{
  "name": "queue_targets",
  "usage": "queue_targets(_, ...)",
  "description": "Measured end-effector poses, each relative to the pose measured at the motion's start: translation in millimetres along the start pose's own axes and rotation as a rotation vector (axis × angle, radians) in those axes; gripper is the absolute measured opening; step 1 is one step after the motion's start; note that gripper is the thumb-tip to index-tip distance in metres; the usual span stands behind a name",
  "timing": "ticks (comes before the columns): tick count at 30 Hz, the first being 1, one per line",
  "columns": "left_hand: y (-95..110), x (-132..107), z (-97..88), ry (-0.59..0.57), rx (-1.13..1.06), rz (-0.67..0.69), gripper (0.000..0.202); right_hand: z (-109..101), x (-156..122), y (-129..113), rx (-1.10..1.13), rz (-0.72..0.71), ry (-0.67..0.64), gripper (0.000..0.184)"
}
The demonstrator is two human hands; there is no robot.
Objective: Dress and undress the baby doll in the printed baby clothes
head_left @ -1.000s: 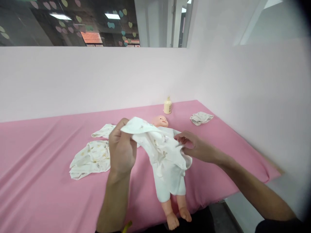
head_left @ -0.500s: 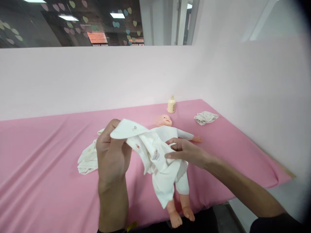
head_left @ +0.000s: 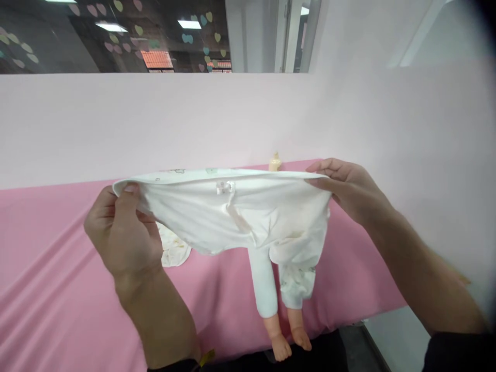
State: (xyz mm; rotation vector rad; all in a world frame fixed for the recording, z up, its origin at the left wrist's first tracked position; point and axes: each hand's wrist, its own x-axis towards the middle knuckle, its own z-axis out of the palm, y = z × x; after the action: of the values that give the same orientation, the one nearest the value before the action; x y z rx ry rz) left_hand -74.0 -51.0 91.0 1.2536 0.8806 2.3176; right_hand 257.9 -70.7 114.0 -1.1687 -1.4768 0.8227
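A white baby top [head_left: 201, 212] with a small inside label is stretched wide between my two hands. My left hand [head_left: 126, 227] pinches its edge at the left, thumb on top. At the opposite end my right hand [head_left: 344, 186] grips the same edge between thumb and fingers. A cuffed sleeve [head_left: 298, 284] hangs down on the right. Behind the cloth lies a baby doll in white clothing; its feet [head_left: 282, 346] and one white trouser leg [head_left: 263, 284] show below, while its head and body are hidden.
A pink sheet [head_left: 50, 248] covers the table against a white wall. A pale pump bottle [head_left: 275, 163] stands at the back, partly covered by the top. To the left, another patterned white cloth [head_left: 174, 248] lies partly behind my left hand.
The bunched top has been spread out and raised, now covering the doll's head and body. My left hand moved left; my right hand moved up and right and closed on the edge.
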Motion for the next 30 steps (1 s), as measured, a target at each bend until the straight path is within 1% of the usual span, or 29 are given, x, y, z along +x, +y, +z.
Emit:
queue_targets(3, -4.4, 3.8, -6.0, 0.064, 0.109, 0.031, 0.029, 2.3, -1.4, -6.6, -0.138, -0.076, 0.151, 0.026)
queue_targets(5, -5.5, 4.4, -8.7, 0.081, 0.172, 0.042, 0.022, 0.8, 3.0, -3.1, -0.229, -0.155, 0.257, 0.023)
queue_targets(7, -3.8, 1.9, -7.8, 0.074, 0.183, -0.003, 0.015, -1.6, 9.4, 5.6, -0.333, -0.215, 0.337, 0.023)
queue_targets(9, 0.4, -3.3, -2.7, 0.05, 0.114, -0.092, 0.013, -0.7, 11.9, 15.1, -0.477, -0.246, 0.358, 0.024)
queue_targets(11, 5.7, -10.4, 5.3, 0.002, -0.002, -0.189, 0.013, 8.1, 4.6, 21.1, -0.627, -0.29, 0.318, 0.025)
queue_targets(12, 8.3, -14.3, 9.6, -0.033, -0.059, -0.238, 0.013, 16.3, -3.5, 22.0, -0.683, -0.323, 0.27, 0.025)
queue_targets(14, 12.6, -22.0, 17.2, -0.111, -0.156, -0.335, 0.016, 39.5, -27.0, 20.8, -0.723, -0.374, 0.091, 0.024)
queue_targets(15, 14.2, -25.7, 20.1, -0.148, -0.199, -0.38, 0.016, 53.5, -40.3, 19.5, -0.701, -0.369, -0.07, 0.026)
queue_targets(16, 15.6, -29.3, 22.4, -0.185, -0.233, -0.42, 0.018, 68.0, -52.9, 18.5, -0.668, -0.31, -0.282, 0.029)
queue_targets(17, 16.9, -32.7, 24.2, -0.224, -0.256, -0.452, 0.019, 82.2, -63.6, 17.8, -0.618, -0.257, -0.462, 0.03)
queue_targets(18, 18.1, -35.9, 25.6, -0.268, -0.267, -0.476, 0.02, 95.3, -71.3, 17.6, -0.574, -0.222, -0.593, 0.031)
queue_targets(20, 20.8, -41.3, 28.1, -0.367, -0.257, -0.497, 0.021, 116.1, -75.8, 17.4, -0.431, -0.141, -0.687, 0.026)
queue_targets(22, 23.8, -45.5, 30.7, -0.45, -0.201, -0.468, 0.014, 128.0, -67.1, 15.3, -0.158, 0.038, -0.738, 0.03)
queue_targets(23, 25.4, -47.3, 32.0, -0.462, -0.15, -0.424, 0.017, 130.9, -59.3, 12.8, 0.015, 0.139, -0.735, 0.034)
queue_targets(24, 27.1, -49.0, 33.1, -0.454, -0.082, -0.359, 0.027, 132.1, -50.4, 9.3, 0.193, 0.234, -0.702, 0.038)
queue_targets(25, 28.9, -51.0, 34.1, -0.424, -0.004, -0.273, 0.037, 132.1, -40.9, 4.6, 0.361, 0.301, -0.633, 0.041)
queue_targets(26, 30.7, -53.5, 34.7, -0.387, 0.074, -0.177, 0.043, 131.0, -31.6, -1.0, 0.509, 0.325, -0.541, 0.042)
queue_targets(27, 32.5, -56.5, 35.2, -0.351, 0.14, -0.085, 0.045, 129.2, -22.9, -7.2, 0.634, 0.309, -0.45, 0.041)
queue_targets(28, 34.3, -60.1, 35.6, -0.331, 0.194, -0.013, 0.045, 126.9, -15.2, -14.0, 0.73, 0.264, -0.368, 0.039)
queue_targets(29, 35.9, -64.1, 36.2, -0.337, 0.239, 0.025, 0.045, 124.2, -8.7, -20.9, 0.79, 0.202, -0.304, 0.037)
queue_targets(30, 37.2, -68.3, 37.1, -0.365, 0.276, 0.029, 0.045, 121.2, -3.6, -27.7, 0.817, 0.132, -0.262, 0.036)
